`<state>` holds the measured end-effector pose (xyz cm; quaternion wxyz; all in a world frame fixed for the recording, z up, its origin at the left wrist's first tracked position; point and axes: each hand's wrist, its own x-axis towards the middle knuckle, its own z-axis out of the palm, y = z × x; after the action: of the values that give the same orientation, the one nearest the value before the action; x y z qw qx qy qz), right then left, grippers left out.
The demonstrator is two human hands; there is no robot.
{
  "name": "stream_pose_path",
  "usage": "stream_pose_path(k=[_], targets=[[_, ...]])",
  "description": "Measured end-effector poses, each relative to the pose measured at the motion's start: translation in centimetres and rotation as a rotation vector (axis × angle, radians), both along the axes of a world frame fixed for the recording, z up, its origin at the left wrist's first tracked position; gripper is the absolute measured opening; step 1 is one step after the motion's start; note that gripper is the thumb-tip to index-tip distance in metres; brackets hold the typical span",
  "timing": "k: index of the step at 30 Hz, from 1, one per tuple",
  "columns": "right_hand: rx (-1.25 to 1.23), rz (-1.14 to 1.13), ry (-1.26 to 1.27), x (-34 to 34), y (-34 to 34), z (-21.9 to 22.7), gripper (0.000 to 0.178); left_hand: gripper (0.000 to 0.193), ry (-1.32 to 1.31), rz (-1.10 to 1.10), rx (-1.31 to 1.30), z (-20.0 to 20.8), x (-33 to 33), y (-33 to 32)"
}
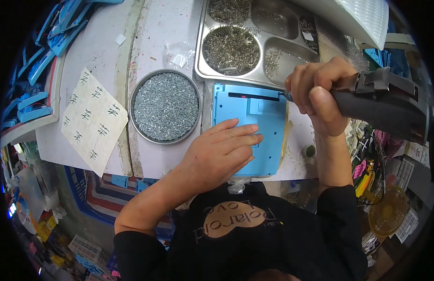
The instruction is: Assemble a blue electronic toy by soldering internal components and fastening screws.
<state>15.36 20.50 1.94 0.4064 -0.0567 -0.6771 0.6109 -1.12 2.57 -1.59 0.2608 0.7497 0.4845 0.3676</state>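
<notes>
A flat light-blue plastic housing (268, 152) with a long dark slot near its far edge lies in front of me on the table. My left hand (222, 149) rests flat on its left middle part, fingers stretched out. Above the far right corner of the housing, my right hand (325, 93) is wrapped round a black electric screwdriver (381, 105). The tool lies tilted sideways, and its tip points at that corner; whether a screw sits under it is too small to tell.
Left of the housing stands a round metal tin (132, 112) full of small silver screws (165, 105). Behind it is a compartmented steel tray (235, 81) with small springs (231, 49). A paper with handwriting (93, 122) lies left. Blue plastic parts (62, 35) pile up far left.
</notes>
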Motion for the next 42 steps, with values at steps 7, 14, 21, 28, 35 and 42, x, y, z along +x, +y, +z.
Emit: stream_pose_path(k=[7, 14, 21, 28, 35, 42], targets=[[-0.002, 0.054, -0.064, 0.1, 0.6, 2.1, 0.023, 0.020, -0.014, 0.028, 0.035, -0.4, -0.1, -0.2], [-0.105, 0.106, -0.008, 1.8, -6.3, 3.3, 0.027, 0.016, 0.033, 0.152, 0.099, -0.9, -0.1, -1.5], [-0.083, 0.167, -0.019, 1.5, -7.1, 2.3, 0.024, 0.013, 0.063, 0.214, 0.094, -0.8, 0.3, -1.7], [0.015, 0.199, -0.045, 1.2, -6.9, 2.1, 0.020, 0.018, 0.012, 0.207, 0.081, -1.2, 0.2, -1.8], [-0.018, 0.260, -0.004, 1.1, -6.2, 2.5, 0.022, 0.018, -0.017, 0.225, 0.082, -1.5, 0.2, -1.8], [-0.035, 0.215, -0.036, 1.3, -6.9, 2.8, 0.025, 0.018, -0.033, 0.236, 0.089, -1.4, 0.3, -1.8]])
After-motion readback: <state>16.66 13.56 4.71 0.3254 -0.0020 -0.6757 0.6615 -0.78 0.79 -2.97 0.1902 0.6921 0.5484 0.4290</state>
